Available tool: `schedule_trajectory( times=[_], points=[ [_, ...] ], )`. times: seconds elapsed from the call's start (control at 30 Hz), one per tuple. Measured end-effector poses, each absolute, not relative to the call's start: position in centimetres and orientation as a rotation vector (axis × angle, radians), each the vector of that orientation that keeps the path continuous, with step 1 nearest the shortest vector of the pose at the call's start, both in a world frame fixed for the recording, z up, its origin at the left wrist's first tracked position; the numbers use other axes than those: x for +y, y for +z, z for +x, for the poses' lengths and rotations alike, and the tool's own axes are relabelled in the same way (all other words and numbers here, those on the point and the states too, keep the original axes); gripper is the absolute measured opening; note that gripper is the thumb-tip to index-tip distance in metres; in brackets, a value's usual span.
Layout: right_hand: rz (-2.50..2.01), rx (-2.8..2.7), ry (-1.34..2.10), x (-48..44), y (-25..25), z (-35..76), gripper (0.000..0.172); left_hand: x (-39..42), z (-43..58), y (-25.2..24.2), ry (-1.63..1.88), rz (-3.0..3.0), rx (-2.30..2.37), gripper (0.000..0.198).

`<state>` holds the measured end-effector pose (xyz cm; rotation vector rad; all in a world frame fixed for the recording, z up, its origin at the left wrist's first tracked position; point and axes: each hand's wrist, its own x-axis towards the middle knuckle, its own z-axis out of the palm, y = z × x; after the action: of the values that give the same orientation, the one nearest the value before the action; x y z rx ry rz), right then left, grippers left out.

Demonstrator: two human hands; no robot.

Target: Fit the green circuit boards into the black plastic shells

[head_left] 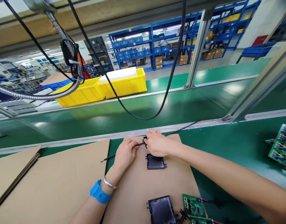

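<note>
My left hand (125, 153) is closed in a pinch on a thin black cable (108, 158) that trails left over a cardboard sheet (143, 180). My right hand (155, 143) is closed over a small black connector (145, 140) at the cable's other side, just above a black plastic housing (155, 162) lying on the cardboard. The cable runs on to the right (180, 129) across the table rail. A blue wristband and a metal bracelet sit on my left wrist.
A second black housing (161, 211) and a green circuit board (194, 207) lie at the near edge. More green boards (281, 146) are stacked at the right. Cardboard sheets (54, 183) cover the left. Yellow bins (124, 82) stand beyond the green conveyor (133, 109). Hanging cables (138, 115) droop overhead.
</note>
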<state>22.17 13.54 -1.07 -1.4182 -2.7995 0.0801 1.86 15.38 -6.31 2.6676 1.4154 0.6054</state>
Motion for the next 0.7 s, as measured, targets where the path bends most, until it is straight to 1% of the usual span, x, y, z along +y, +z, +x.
schedule_trajectory(
  times=[0.3, 0.5, 0.6, 0.7],
  points=[
    [-1.513, -2.749, 0.322, 15.4, -1.4, 21.8, 0.03, 15.7, 1.8, -6.4, 0.595, 2.601, 1.398, 0.014],
    [-1.537, -2.6, 0.342, 17.0, -0.4, 24.4, 0.034, 15.9, 1.7, -6.9, 0.669, 2.628, 1.393, 0.013],
    [-1.54, -2.54, 0.37, 17.0, -1.5, 26.6, 0.045, 16.0, 1.6, -7.0, 0.677, 2.618, 1.398, 0.014],
    [-1.507, -2.552, 0.445, 16.8, -2.9, 28.3, 0.065, 15.9, 1.6, -7.0, 0.662, 2.601, 1.412, 0.015]
  ],
)
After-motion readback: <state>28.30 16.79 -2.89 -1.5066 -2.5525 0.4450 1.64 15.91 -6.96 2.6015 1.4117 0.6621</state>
